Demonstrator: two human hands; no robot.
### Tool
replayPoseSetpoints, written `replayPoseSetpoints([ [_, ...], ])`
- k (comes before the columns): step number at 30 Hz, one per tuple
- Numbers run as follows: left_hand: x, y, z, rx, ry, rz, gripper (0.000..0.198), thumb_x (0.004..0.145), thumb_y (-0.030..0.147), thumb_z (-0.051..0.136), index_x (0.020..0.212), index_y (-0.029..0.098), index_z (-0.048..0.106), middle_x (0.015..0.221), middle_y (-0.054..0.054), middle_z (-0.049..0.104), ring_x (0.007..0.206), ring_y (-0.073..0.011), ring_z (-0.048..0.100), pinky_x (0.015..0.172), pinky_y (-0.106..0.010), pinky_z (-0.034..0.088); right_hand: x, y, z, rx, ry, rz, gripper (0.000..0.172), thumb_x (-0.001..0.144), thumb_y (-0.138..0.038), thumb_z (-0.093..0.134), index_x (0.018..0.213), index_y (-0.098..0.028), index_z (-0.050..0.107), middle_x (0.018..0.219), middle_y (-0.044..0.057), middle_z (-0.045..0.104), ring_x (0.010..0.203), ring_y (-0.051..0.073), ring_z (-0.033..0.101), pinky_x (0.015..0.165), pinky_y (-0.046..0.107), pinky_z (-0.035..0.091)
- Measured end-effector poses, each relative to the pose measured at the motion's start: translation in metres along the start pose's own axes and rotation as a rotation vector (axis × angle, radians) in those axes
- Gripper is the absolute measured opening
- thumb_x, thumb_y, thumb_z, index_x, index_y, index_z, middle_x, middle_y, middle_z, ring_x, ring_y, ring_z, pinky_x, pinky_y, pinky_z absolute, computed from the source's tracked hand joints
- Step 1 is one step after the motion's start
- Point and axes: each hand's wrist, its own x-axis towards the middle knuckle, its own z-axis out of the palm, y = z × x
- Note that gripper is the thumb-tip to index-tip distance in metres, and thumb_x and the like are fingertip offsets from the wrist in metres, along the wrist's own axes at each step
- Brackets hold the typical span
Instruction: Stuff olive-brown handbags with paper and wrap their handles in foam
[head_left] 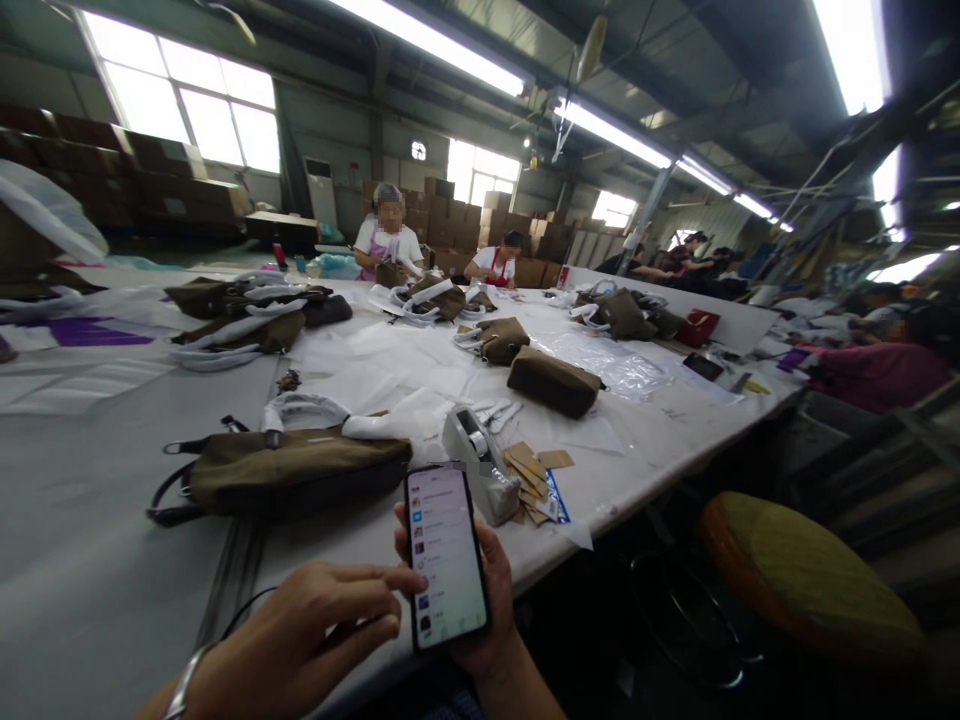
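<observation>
A smartphone [448,560] with a lit list on its screen rests upright in my right hand [491,600], whose fingers wrap around its edges. My left hand [322,620], with a bracelet at the wrist, reaches in from the lower left. Its index finger is stretched out onto the screen, the other fingers are loosely curled, and it holds nothing. Just behind the phone stands a grey tape dispenser [484,475]. Tan cards [529,470] lie against its right side. An olive handbag [300,465] with wrapped handles lies on the table to the left.
Several more olive bags [555,380] and white sheets [367,385] are spread over the long white table [97,530]. A round stool [810,580] stands at the right. Two people [390,235] work at the far end, and another person's pink sleeve [885,365] shows at right.
</observation>
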Motion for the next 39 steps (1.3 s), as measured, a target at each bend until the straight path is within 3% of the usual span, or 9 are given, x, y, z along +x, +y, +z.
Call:
replayPoseSetpoints([
  [7, -0.002, -0.005, -0.002, 0.046, 0.086, -0.002, 0.021, 0.106, 0.025, 0.046, 0.094, 0.022, 0.062, 0.139, -0.008, 0.067, 0.111, -0.0149, 0.073, 0.091, -0.015, 0.052, -0.003, 0.0, 0.002, 0.006, -0.039, -0.006, 0.07, 0.093, -0.049, 0.051, 0.149, -0.007, 0.047, 0.149, 0.015, 0.056, 0.118, 0.021, 0.063, 0.101, 0.034, 0.048],
  [13, 0.004, -0.009, 0.001, 0.171, 0.236, 0.006, 0.021, 0.106, 0.027, 0.046, 0.102, 0.022, 0.065, 0.143, -0.01, 0.063, 0.124, -0.0202, 0.067, 0.096, -0.016, 0.053, -0.006, 0.0, 0.006, -0.02, -0.054, 0.016, 0.066, 0.097, -0.05, 0.045, 0.149, -0.01, 0.047, 0.15, 0.014, 0.055, 0.12, 0.025, 0.062, 0.096, 0.039, 0.052],
  [19, 0.008, -0.003, 0.005, 0.168, 0.082, -0.026, 0.025, 0.107, 0.029, 0.041, 0.1, 0.024, 0.064, 0.144, -0.004, 0.063, 0.119, -0.0193, 0.07, 0.093, -0.016, 0.054, -0.002, 0.001, 0.004, -0.039, -0.036, 0.034, 0.073, 0.094, -0.051, 0.05, 0.147, -0.001, 0.049, 0.128, 0.016, 0.07, 0.11, 0.022, 0.067, 0.096, 0.033, 0.051],
  [24, 0.009, 0.013, 0.004, 0.033, -0.026, 0.013, 0.019, 0.106, 0.029, 0.046, 0.106, 0.027, 0.065, 0.124, 0.001, 0.074, 0.102, -0.0136, 0.075, 0.086, -0.014, 0.053, -0.001, 0.001, 0.0, -0.014, -0.008, 0.057, 0.08, 0.087, -0.055, 0.058, 0.147, -0.003, 0.049, 0.126, 0.015, 0.072, 0.096, 0.021, 0.068, 0.092, 0.033, 0.052],
  [29, 0.006, 0.012, -0.001, -0.004, -0.004, 0.033, 0.019, 0.105, 0.026, 0.046, 0.103, 0.025, 0.065, 0.13, -0.003, 0.072, 0.105, -0.0147, 0.074, 0.089, -0.015, 0.053, 0.0, 0.001, 0.0, 0.003, -0.011, 0.02, 0.076, 0.089, -0.052, 0.057, 0.147, -0.004, 0.049, 0.14, 0.016, 0.064, 0.113, 0.024, 0.065, 0.098, 0.035, 0.049],
  [33, 0.001, 0.0, -0.006, 0.042, 0.082, 0.033, 0.017, 0.105, 0.024, 0.048, 0.102, 0.024, 0.065, 0.131, -0.004, 0.072, 0.102, -0.0127, 0.075, 0.088, -0.013, 0.054, -0.001, 0.002, 0.001, 0.014, -0.042, 0.026, 0.075, 0.09, -0.052, 0.056, 0.149, -0.005, 0.047, 0.144, 0.015, 0.061, 0.114, 0.023, 0.066, 0.098, 0.034, 0.05],
  [39, 0.004, -0.015, -0.016, 0.179, 0.331, 0.037, 0.021, 0.105, 0.023, 0.047, 0.096, 0.022, 0.066, 0.137, -0.01, 0.068, 0.12, -0.0169, 0.069, 0.097, -0.016, 0.054, -0.004, 0.003, 0.008, 0.013, -0.044, 0.046, 0.061, 0.092, -0.048, 0.058, 0.14, -0.01, 0.057, 0.14, 0.012, 0.065, 0.125, 0.023, 0.062, 0.108, 0.037, 0.045],
])
